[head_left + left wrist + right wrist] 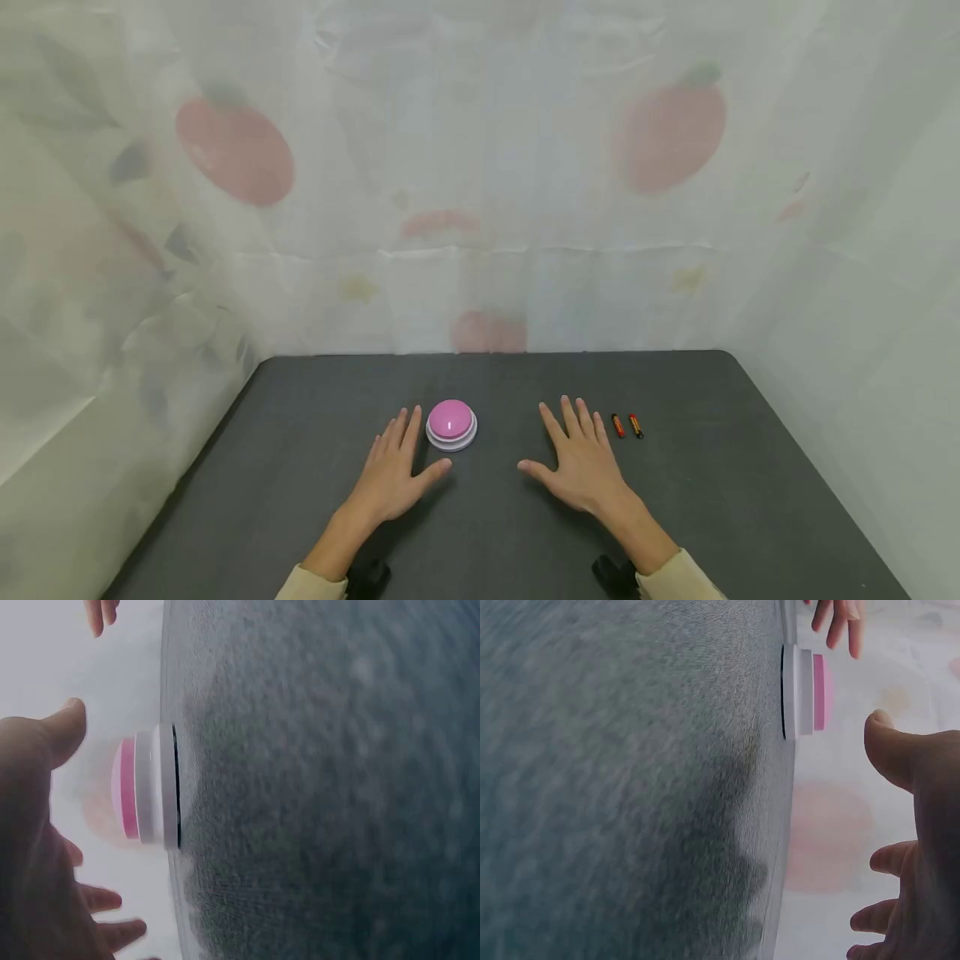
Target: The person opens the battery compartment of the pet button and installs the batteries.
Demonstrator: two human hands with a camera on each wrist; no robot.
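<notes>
Item: pink button (451, 423) on desk (300, 500), just beside left hand (393, 475). Right hand (581, 462) near 2 batteries (627, 426). Both hands flat, holding nothing. Step: pre-grasp; next likely requires reaching.

Pink-domed, white-based button (451, 424), dark grey table (480, 533), red-and-orange batteries (626, 426).

Light: soft, even, bright; no glare.
Shadows: faint, under both palms toward 6 o'clock.
Head view: sharp centre, wide-angle bending at the edges.
Wrist views: grainy, blurred, hands out of focus.
</notes>
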